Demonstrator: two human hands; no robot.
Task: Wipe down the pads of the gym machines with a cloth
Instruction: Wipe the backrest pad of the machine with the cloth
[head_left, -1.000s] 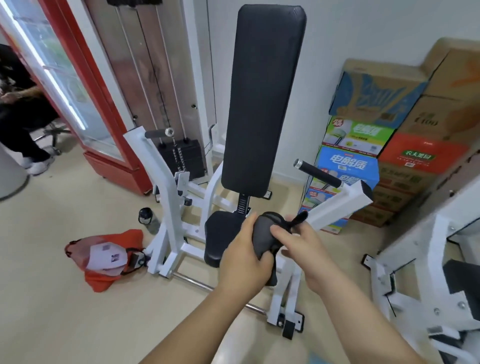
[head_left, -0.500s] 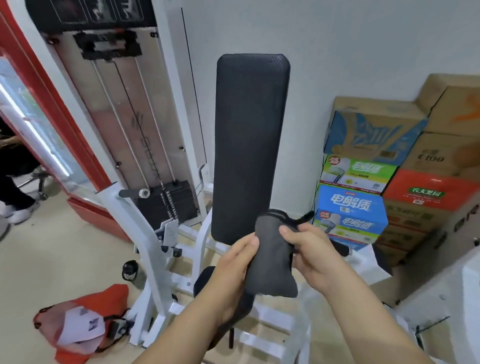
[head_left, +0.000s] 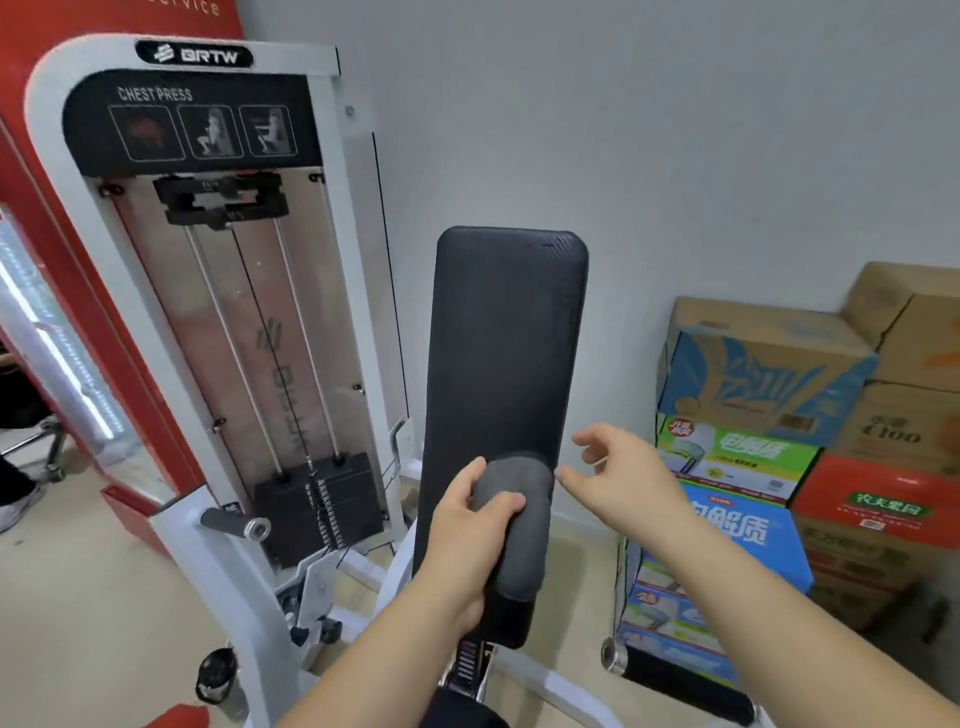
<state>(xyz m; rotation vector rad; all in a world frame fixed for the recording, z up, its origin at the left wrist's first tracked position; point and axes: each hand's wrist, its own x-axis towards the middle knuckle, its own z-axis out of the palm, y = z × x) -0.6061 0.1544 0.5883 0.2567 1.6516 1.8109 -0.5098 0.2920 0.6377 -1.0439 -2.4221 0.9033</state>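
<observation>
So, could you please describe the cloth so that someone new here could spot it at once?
Find the white chest press machine by the wall, then its tall black back pad. In front of that pad's lower half, the left hand grips a folded cloth: mid-grey, clearly paler than the black upholstery behind it.

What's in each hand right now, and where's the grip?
The left hand grips the folded grey cloth by its upper left part, thumb across the front, in front of the back pad. The right hand is open and holds nothing.
</observation>
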